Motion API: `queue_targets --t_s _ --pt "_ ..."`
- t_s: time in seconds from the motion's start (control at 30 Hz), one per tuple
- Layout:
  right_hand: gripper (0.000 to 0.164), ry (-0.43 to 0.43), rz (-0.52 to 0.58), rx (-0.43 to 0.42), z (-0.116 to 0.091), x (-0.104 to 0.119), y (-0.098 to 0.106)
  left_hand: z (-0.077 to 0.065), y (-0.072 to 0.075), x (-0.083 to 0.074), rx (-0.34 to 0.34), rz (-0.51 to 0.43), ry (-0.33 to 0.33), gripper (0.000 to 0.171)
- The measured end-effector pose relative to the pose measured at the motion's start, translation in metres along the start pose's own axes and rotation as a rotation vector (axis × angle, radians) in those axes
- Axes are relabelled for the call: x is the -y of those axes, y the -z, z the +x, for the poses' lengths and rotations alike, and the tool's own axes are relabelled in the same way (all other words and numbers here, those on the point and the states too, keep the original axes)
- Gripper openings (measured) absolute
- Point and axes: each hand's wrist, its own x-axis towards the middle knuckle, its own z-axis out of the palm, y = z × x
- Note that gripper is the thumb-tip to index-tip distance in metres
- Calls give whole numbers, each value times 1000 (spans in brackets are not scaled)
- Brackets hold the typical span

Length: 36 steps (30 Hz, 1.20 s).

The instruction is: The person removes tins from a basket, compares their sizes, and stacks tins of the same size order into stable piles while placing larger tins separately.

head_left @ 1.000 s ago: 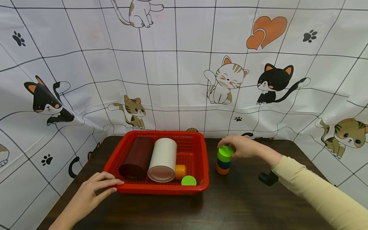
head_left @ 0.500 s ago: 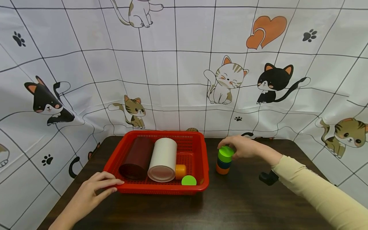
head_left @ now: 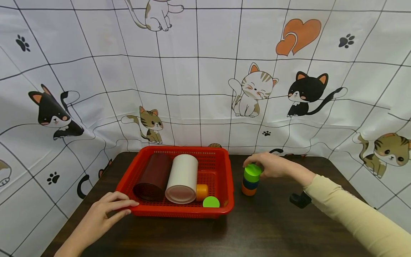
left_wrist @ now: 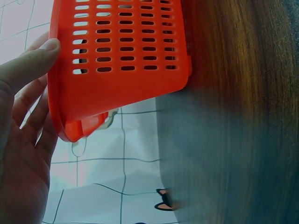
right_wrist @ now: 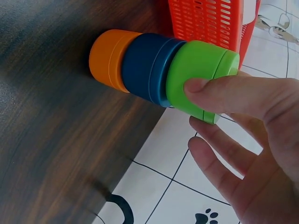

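Observation:
A stack of three small round containers stands on the table right of the red basket [head_left: 208, 213]. An orange container [head_left: 249, 190] is lowest, a dark blue container [head_left: 250, 184] sits in the middle, and a green container [head_left: 252, 172] tops them. My right hand [head_left: 271, 165] holds the green one, its thumb [right_wrist: 201, 88] on the near side. In the right wrist view the green container [right_wrist: 196, 77] touches or nearly touches the blue one [right_wrist: 147, 67]. My left hand [head_left: 102, 214] pinches the basket's front left rim, thumb outside, fingers behind it in the left wrist view.
Inside the basket lie a dark brown cylinder [head_left: 153, 176], a white cylinder [head_left: 183, 176], an orange container [head_left: 202, 192] and another green container [head_left: 211, 202]. The dark wooden table [head_left: 257, 228] meets a cat-printed sheet [head_left: 212, 107] at its back edge.

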Motion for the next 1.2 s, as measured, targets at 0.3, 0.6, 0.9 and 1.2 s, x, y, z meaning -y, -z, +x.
queue_targets --t_s 0.3,0.6,0.9,1.2 --pt "58 -8 -8 9 2 -1 0 0 1 -1 4 -7 13 52" --pt "59 -8 1 19 2 -1 1 1 1 0 1 -1 5 51" --pt "60 -7 -1 20 3 2 2 -1 1 -1 -1 -12 6 51" --pt "63 -12 48 59 1 6 6 0 2 0 3 -13 -3 50"
